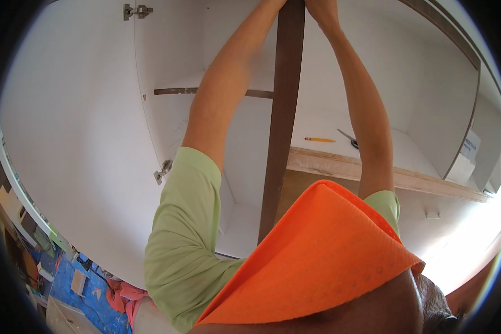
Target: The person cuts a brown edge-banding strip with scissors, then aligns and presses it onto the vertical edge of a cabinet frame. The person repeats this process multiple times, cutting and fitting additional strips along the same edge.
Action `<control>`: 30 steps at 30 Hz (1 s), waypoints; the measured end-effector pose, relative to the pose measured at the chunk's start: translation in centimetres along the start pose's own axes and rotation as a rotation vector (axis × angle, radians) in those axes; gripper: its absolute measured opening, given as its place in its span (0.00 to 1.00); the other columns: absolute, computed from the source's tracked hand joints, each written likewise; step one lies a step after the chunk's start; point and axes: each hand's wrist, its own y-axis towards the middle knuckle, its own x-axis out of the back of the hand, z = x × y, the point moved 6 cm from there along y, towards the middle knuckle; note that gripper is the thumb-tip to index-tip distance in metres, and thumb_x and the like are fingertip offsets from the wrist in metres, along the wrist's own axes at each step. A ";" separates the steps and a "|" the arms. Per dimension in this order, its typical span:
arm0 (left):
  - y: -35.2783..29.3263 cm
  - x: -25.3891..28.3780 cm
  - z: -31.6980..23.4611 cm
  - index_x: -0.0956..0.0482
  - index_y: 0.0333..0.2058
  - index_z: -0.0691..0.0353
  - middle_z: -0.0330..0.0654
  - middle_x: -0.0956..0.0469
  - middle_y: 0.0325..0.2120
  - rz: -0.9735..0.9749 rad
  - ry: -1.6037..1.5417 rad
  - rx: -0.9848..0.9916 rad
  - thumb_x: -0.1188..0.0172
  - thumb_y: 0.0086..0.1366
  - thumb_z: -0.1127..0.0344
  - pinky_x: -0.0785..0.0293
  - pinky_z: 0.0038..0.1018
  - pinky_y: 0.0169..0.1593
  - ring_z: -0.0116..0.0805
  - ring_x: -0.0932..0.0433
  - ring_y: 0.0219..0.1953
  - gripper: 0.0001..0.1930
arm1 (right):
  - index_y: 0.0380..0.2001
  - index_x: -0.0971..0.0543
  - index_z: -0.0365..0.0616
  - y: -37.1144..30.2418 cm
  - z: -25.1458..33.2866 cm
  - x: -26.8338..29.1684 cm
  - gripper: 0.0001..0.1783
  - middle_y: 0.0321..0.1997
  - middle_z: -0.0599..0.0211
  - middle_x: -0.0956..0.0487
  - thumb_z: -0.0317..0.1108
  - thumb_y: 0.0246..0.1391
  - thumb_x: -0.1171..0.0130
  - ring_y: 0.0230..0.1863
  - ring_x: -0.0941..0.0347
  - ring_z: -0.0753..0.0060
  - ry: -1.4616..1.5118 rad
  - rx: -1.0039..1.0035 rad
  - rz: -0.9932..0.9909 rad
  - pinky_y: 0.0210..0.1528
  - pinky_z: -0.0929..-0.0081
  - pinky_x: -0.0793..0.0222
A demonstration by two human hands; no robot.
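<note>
Dark brown upright [285, 100]: between the two raised arms, running from the upper edge down to the orange sheet
Left hand [280, 3]: at the upright's left side, mostly cut off; I can't tell whether its grip is spread or closed
Right hand [323, 10]: just right of the upright, fingers out of sight; its grip I can't make out either
In the way: the orange sheet [317, 261], pitted and folded, covers the upright's lower end and the middle below
White door [72, 122]: swung wide at left, with an upper hinge [138, 11] and a lower hinge [163, 172]
Inner shelf [175, 91]: dark-edged, partly behind the left arm
Ledge [323, 158]: rough-fronted, at right; a yellow pencil [319, 140] lies on it, near scissors [354, 143] partly hidden by the right forearm
Floor, lower left: blue covering [75, 286], red cloth [122, 295] beside it
</note>
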 end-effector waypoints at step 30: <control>0.9 -1.4 2.0 0.30 0.59 0.79 0.72 0.26 0.52 -0.032 0.033 -0.126 0.43 0.59 0.62 0.33 0.40 0.64 0.61 0.27 0.59 0.32 | 0.37 0.27 0.39 0.1 0.0 -0.2 0.12 0.34 0.39 0.20 0.39 0.64 0.48 0.40 0.25 0.29 -0.073 0.008 0.007 0.39 0.45 0.31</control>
